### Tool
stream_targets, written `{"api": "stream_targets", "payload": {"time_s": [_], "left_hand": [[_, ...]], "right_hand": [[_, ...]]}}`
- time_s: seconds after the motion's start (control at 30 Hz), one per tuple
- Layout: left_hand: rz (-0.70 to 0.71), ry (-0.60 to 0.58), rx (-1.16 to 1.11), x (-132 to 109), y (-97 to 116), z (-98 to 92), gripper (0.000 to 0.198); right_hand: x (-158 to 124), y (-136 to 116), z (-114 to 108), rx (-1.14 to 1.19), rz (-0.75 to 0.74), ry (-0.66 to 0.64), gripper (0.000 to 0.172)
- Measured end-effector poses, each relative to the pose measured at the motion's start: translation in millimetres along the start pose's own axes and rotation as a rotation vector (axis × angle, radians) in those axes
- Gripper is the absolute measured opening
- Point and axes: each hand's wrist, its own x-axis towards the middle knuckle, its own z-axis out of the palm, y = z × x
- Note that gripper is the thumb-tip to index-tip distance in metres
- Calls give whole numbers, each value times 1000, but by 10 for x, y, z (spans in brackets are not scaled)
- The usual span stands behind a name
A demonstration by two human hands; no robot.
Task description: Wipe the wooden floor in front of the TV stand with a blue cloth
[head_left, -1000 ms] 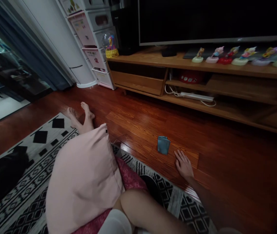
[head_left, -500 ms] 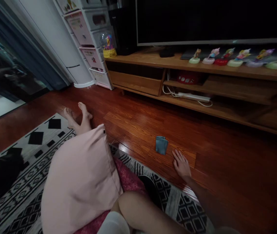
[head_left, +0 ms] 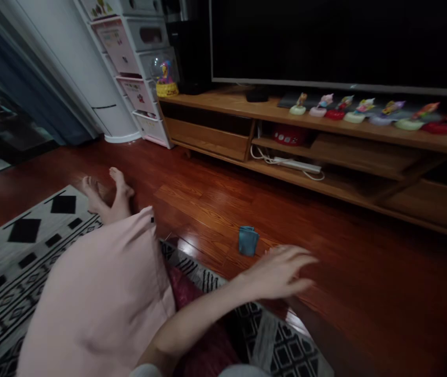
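Note:
My left hand (head_left: 282,269) reaches across from the lower left above the wood floor, its fingers spread, slightly blurred, and holding nothing visible. Beneath and behind it lies my right hand (head_left: 269,251); only a few fingertips show, stretched out on the floor, and the rest is covered by the left hand. Just left of those fingertips is a small folded teal cloth (head_left: 249,242), touched by neither hand. A pale pink pillow (head_left: 105,293) rests over my lap at left.
A patterned rug (head_left: 282,340) lies under me, with bare legs (head_left: 115,201) stretched out beyond the pillow. Ahead stands a wooden TV cabinet (head_left: 207,136) with a row of small figurines (head_left: 359,111), a power strip (head_left: 297,165) and a television (head_left: 325,42). A drawer tower (head_left: 137,89) stands at left.
My left hand has come up from my lap and swung right, over my right hand. The right hand, flat on the floor before, is now mostly covered. The view has shifted slightly right.

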Motion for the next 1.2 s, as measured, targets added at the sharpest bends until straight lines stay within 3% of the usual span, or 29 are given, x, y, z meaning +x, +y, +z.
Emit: {"api": "stream_targets", "payload": {"time_s": [0.1,0.2,0.3,0.4,0.5,0.67,0.83,0.93,1.03,1.2], "left_hand": [[-179,-51,304,-8,-499,173,75],[-256,-89,374,-170,-1042,388,94],[-293,-85,412,-347,-1482,577,93],[-266,-24,430,-413,-1758,670,75],[-264,9,454,-339,-1934,663,77],[-336,8,505,-61,-2316,472,70],[-472,-36,596,78,-2764,56,61],[-634,-39,668,-53,-2898,-238,61],[-818,3,753,-335,-2899,-477,61],[-1037,61,832,-767,-2693,-569,58]], "right_hand": [[-18,-17,15,-4,17,32,56],[-21,-76,5,-86,39,73,61],[-25,-125,-36,-121,35,85,66],[-35,-147,-88,-128,36,67,69],[-42,-160,-125,-123,36,56,70],[-42,-193,-146,-115,40,57,71],[-40,-214,-153,-124,56,46,71],[-35,-209,-150,-124,54,42,69],[-27,-199,-141,-99,56,40,69],[-22,-181,-110,-67,70,28,69]]}}
